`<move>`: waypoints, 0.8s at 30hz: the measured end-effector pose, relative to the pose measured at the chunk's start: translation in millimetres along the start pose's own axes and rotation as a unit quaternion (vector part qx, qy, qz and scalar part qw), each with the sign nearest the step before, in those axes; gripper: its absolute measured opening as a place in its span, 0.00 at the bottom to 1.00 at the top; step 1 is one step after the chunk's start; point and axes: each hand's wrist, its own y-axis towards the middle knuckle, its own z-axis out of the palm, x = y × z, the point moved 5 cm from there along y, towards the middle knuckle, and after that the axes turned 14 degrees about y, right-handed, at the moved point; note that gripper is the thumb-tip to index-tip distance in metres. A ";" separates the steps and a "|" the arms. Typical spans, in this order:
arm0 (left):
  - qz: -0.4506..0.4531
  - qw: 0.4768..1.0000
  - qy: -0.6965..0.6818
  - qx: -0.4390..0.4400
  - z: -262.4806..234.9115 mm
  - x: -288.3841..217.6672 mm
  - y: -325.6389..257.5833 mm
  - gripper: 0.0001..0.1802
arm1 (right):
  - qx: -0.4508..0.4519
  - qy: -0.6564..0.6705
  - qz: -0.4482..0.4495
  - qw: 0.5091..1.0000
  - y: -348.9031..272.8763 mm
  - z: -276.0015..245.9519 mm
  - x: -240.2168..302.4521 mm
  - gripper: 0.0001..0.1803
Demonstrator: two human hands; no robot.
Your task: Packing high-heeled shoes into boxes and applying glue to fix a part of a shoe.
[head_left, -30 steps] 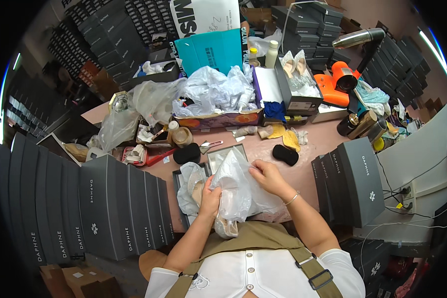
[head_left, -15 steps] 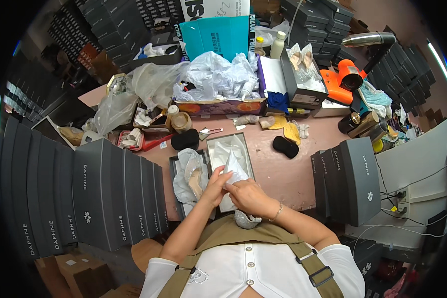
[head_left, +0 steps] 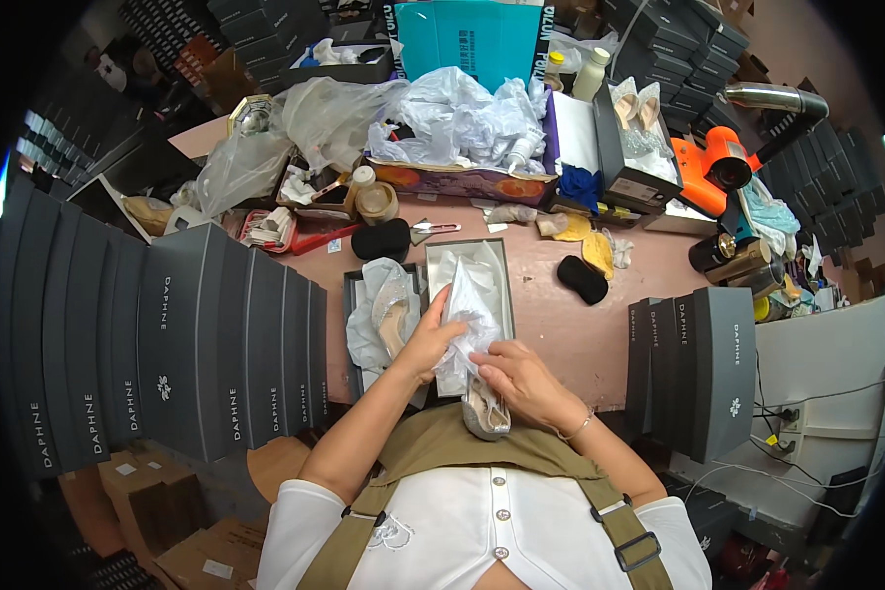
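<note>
Both hands hold white paper (head_left: 467, 305): left hand (head_left: 431, 339) at nine o'clock, right hand (head_left: 516, 376) at five, above a sparkly shoe (head_left: 484, 413).

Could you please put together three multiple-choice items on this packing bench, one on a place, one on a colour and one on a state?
1. Where does the orange tool lie?
A. far right of the table
B. on the person's lap
C. inside the open box

2. What colour are the stacked boxes on the left?
A. dark grey
B. bright yellow
C. pink

3. What are the hands doing?
A. hanging idle
B. holding white tissue paper
C. closing a lid

Answers: 1 A, it lies at the far right, beyond the boxes; 2 A, their sides are dark grey; 3 B, left hand and right hand both grip the paper.
</note>
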 end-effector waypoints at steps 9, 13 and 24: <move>0.017 1.000 0.011 -0.002 13.2 -6.3 -4.8 0.39 | -0.168 -0.071 -0.035 0.983 36.2 -9.1 -25.5 0.27; 0.028 0.998 0.059 -0.009 14.5 -9.5 0.3 0.39 | -0.171 -0.053 0.013 0.984 55.2 5.4 -58.4 0.27; 0.165 0.947 0.170 -0.217 15.1 -1.6 0.0 0.32 | -0.164 0.037 -0.045 0.985 39.4 -8.0 -19.8 0.29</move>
